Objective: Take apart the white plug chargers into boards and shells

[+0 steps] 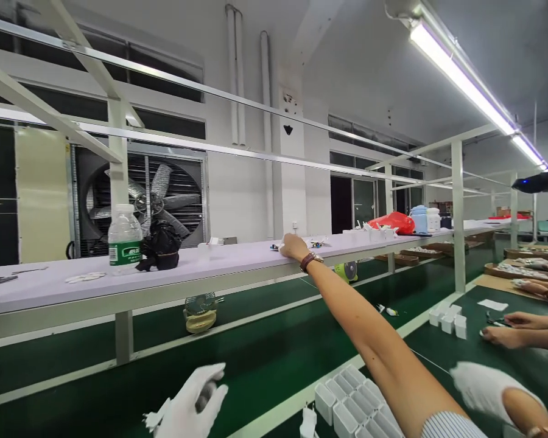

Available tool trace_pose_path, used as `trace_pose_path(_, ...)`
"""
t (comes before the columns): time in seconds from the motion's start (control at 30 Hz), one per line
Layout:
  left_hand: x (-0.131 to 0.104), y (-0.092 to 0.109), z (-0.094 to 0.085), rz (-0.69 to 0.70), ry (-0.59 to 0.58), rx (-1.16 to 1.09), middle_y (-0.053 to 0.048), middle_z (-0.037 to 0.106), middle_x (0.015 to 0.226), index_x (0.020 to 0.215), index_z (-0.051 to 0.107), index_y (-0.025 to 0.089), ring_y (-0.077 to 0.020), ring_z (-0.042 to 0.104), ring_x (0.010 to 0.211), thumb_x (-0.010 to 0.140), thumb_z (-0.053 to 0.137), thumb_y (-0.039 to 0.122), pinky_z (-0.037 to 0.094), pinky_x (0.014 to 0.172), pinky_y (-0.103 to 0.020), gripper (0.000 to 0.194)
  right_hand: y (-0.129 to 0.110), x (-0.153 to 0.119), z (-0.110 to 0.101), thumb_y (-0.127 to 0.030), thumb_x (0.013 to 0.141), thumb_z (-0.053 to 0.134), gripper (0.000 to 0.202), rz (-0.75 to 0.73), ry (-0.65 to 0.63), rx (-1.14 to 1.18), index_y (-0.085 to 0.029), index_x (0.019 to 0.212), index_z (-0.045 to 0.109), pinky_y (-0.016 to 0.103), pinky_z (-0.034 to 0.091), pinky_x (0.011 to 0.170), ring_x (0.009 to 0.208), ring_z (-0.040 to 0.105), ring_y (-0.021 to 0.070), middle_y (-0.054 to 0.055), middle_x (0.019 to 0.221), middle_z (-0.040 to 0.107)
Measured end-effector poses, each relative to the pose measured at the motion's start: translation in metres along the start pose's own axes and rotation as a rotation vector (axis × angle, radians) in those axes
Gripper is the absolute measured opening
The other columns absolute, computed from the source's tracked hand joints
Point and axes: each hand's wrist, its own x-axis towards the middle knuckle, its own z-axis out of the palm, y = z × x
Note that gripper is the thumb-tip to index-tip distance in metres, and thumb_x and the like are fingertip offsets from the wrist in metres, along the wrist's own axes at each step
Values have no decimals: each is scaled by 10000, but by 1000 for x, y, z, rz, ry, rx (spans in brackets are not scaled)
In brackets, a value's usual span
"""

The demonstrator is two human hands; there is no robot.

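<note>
My right hand (295, 247), bare and with a watch at the wrist, reaches far out to the lilac shelf (246, 258). Its fingers are closed down at the surface, and what they hold is hidden. Small electronic parts (319, 244) lie right beside it. Low in front of me, my left hand (192, 401) wears a white glove, its thumb and fingers curved but apart. A small white piece with prongs juts out at its left edge; I cannot tell whether the hand touches it. White plastic housings (347, 395) stand in rows under my right forearm, beside a white plug (309, 421).
A green belt (265, 340) runs below the shelf. On the shelf stand a plastic bottle (125, 237), a black bag (164, 246) and a red bag (395, 223). A co-worker's gloved hand (479, 386) is at the right; another person's bare hands (506, 331) work beyond. A post (458, 219) rises there.
</note>
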Motion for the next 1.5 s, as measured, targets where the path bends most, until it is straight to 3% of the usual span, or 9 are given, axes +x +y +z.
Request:
trace_pose_path(0.2,39,112,-12,430,50,1,-21,702,926,1132,654,258,-180,652,784,881,598,387,560,790,-328,287,30,-7,-11,-336,954,639,259,-139,30,336,-144,1128,639,380,589,828,939,682,184,67,1091,687)
trace_pose_path(0.33,82,163,8,380,44,-242,-61,717,1103,1238,627,229,-188,681,863,796,708,303,560,850,-324,454,42,-35,-18,-395,904,650,354,-250,146,556,-154,1163,637,369,584,882,971,699,183,90,1074,730)
trace_pose_path(0.47,115,198,50,264,-47,-632,-152,648,1310,1348,570,209,-200,702,892,669,858,264,566,820,-300,739,48,-76,-17,-479,856,643,440,-304,278,669,-166,1164,637,410,558,963,1037,690,211,115,1126,726)
trace_pose_path(0.63,117,215,100,271,-329,-938,-130,645,1329,1470,444,267,-200,676,981,667,869,208,580,716,-261,910,68,-134,-14,-369,889,565,370,-273,413,670,-152,1181,630,440,555,985,1048,690,230,133,1121,717)
trace_pose_path(0.73,111,220,120,239,-425,-990,-122,630,1351,1333,610,217,-180,667,971,727,840,241,570,680,-215,648,81,-177,-20,-256,891,536,369,-247,510,580,-165,1236,629,491,486,1078,1222,597,257,151,1294,622)
trace_pose_path(0.9,107,239,152,17,-533,-1244,-133,682,1223,1116,696,136,-184,686,977,847,736,231,610,870,-328,288,93,-235,-32,-129,944,429,404,-345,711,212,-230,1287,619,492,402,1165,1369,460,245,119,1409,507)
trace_pose_path(1.1,107,256,182,-45,-536,-1281,-147,703,1147,1027,676,100,-227,721,981,870,667,129,598,956,-423,160,110,-236,-41,-164,952,415,371,-244,732,216,-197,1280,587,485,491,1065,1220,565,242,128,1274,606)
trace_pose_path(1.33,105,257,195,-59,-432,-1262,-147,673,1240,1241,594,143,-207,740,919,833,732,127,582,975,-485,432,122,-237,-53,-163,933,413,363,-202,724,230,-183,1245,598,477,503,1029,1145,589,237,128,1211,624)
trace_pose_path(1.5,104,263,201,-94,-416,-1201,-163,733,1051,942,666,106,-249,740,960,821,776,235,592,955,-414,208,126,-230,-48,-149,929,407,338,-184,712,239,-196,1165,646,468,479,1061,1162,587,226,112,1194,634)
